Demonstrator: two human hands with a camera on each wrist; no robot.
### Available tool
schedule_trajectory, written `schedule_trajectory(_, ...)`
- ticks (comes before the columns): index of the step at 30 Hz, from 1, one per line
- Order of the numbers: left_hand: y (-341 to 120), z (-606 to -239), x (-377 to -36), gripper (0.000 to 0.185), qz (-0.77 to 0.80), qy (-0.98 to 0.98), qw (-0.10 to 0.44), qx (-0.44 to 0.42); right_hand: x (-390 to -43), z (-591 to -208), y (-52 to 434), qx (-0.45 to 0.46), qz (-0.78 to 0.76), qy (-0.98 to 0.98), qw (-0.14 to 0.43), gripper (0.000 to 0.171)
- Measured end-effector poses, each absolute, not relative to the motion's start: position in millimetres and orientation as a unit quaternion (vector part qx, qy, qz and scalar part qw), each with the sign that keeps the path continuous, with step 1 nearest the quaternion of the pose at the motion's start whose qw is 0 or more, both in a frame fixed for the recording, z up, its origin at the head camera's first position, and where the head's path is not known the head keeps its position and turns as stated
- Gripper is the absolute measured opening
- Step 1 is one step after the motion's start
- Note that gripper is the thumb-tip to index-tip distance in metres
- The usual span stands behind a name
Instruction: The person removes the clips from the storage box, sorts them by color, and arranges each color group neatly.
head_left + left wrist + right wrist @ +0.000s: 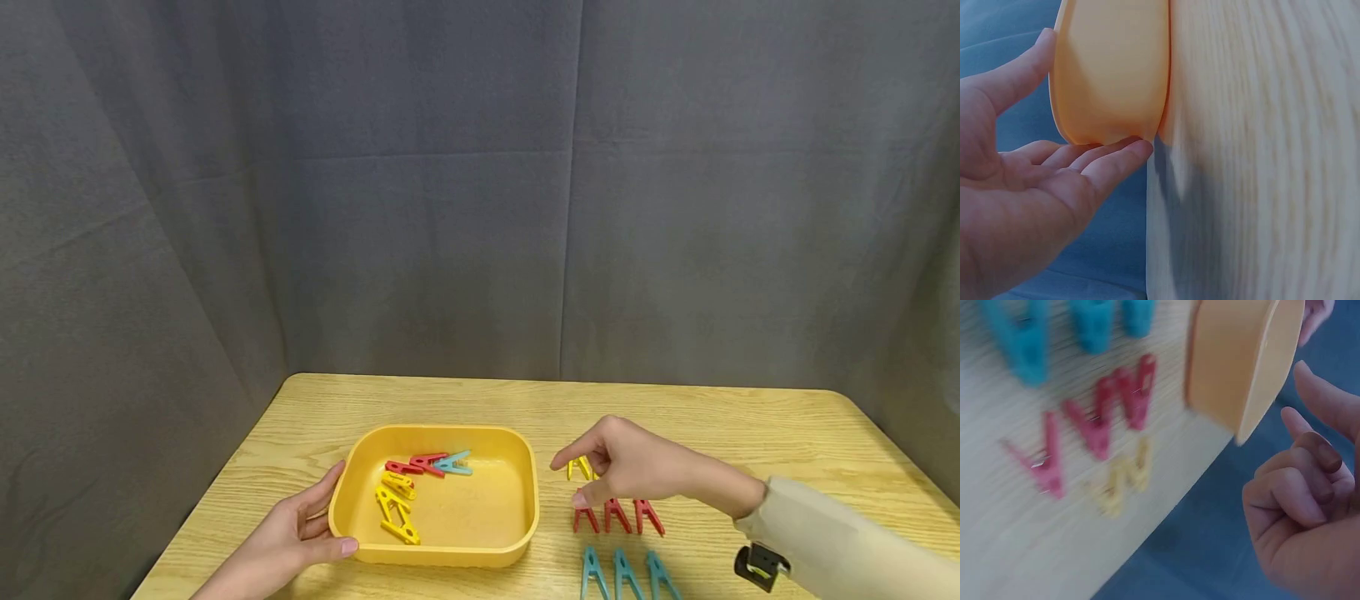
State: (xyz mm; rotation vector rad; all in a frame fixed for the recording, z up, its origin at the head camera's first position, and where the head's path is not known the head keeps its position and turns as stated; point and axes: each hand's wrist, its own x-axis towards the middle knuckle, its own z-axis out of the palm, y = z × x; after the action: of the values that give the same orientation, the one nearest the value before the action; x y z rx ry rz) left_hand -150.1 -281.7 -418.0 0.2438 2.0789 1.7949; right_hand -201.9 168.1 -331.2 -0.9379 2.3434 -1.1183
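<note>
My left hand (288,533) holds a yellow plastic tub (480,558) at its left end, thumb at the near rim and fingers against the side wall. Inside the tub lie red clothespins (428,463), a teal clothespin (453,464) and yellow clothespins (398,525). To the right of the tub, my right hand (637,462) hovers with thumb and index finger apart and nothing between them; its other fingers are curled in. It partly covers yellow clothespins (1110,490) and is close over a row of three red clothespins (617,517).
Three teal clothespins (622,575) lie in a row on the wooden table (750,442), nearer me than the red ones. Grey curtains (420,250) hang behind the table and along its sides. A small black device (761,565) shows by the right sleeve (832,533).
</note>
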Motion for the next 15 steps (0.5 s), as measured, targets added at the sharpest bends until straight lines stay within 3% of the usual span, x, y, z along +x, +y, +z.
schedule_trajectory(15, -282, -421, -149, 0.104, 0.653, 0.724, 0.195, 0.103, -222, -328, 67, -0.421, -0.305, 0.831, 0.198, 0.030)
